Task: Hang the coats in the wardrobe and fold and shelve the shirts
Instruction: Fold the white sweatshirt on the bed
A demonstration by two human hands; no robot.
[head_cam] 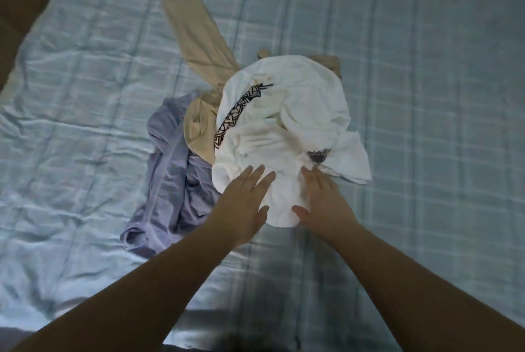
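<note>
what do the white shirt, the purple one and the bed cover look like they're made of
White shirt: soft matte knit, probably cotton jersey; it bunches in rounded folds and carries a black print.
Purple garment: thin, limp knit with a faint sheen, judging by its fine draping creases.
Bed cover: smooth, glossy fabric, perhaps satin or polyester; its wrinkles catch bright highlights, and stitched lines suggest quilting.

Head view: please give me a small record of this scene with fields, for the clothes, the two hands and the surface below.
surface: pale blue checked bedspread
top garment: crumpled white shirt with a black patterned band
under it: beige garment, one long part stretched away from the person
beside the pile: lavender garment, crumpled, on the person's left
left hand: fingers straight, over the near edge of the white shirt
right hand: fingers straight, on the near edge of the white shirt
folding: not yet done, all three lie unfolded
</note>
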